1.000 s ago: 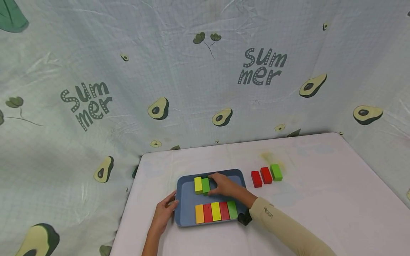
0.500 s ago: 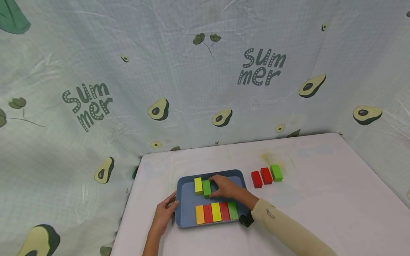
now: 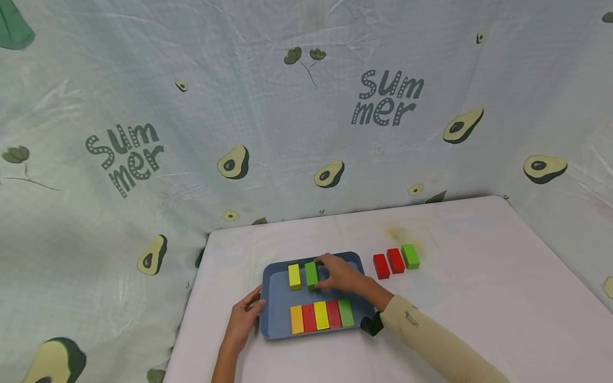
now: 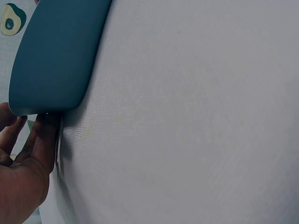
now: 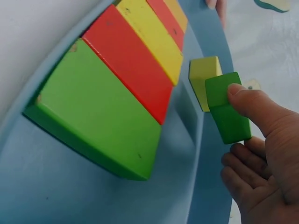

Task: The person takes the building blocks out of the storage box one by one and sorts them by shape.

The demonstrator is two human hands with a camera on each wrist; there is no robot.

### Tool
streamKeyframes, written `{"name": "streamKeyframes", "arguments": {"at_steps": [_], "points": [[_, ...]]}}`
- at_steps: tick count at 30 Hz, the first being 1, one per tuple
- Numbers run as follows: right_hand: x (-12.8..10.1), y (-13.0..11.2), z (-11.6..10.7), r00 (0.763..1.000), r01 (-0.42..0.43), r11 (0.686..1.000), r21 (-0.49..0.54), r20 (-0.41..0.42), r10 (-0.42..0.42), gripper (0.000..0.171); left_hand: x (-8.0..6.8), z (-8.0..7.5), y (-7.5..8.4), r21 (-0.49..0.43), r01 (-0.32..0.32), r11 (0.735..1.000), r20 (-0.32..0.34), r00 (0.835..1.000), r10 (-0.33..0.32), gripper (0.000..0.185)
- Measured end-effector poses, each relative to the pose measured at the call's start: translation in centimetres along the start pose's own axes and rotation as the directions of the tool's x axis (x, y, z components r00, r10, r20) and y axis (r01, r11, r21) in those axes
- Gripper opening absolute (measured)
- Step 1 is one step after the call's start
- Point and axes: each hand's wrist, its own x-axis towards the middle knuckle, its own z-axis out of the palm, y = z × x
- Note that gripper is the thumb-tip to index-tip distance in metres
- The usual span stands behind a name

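A green block (image 3: 311, 276) is pinched by its ends in the right hand (image 3: 339, 274) over the blue tray (image 3: 278, 311), whose left edge is touched by the loosely extended left hand (image 3: 241, 322), and the nearby yellow block (image 3: 294, 277) could be knocked askew if that pinch slipped.

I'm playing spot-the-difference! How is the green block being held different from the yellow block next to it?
The held block is green; its neighbour is yellow. The right hand pinches the held block; no hand touches its neighbour. Both are oblong blocks.
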Motion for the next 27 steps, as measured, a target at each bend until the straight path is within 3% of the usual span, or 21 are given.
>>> {"name": "streamKeyframes", "arguments": {"at_steps": [15,27], "points": [[-0.9,-0.1,-1.4,1.0,0.01,0.999,0.039,-0.005,-0.01,0.066,0.0,0.1,0.1,0.012,0.01,1.0,-0.008,1.0,-0.01,0.047],[-1.6,0.5,-2.7,0.999,-0.032,0.997,0.073,0.005,0.032,0.067,0.0,0.1,0.3,0.016,0.012,1.0,0.006,1.0,-0.012,0.048]]}}
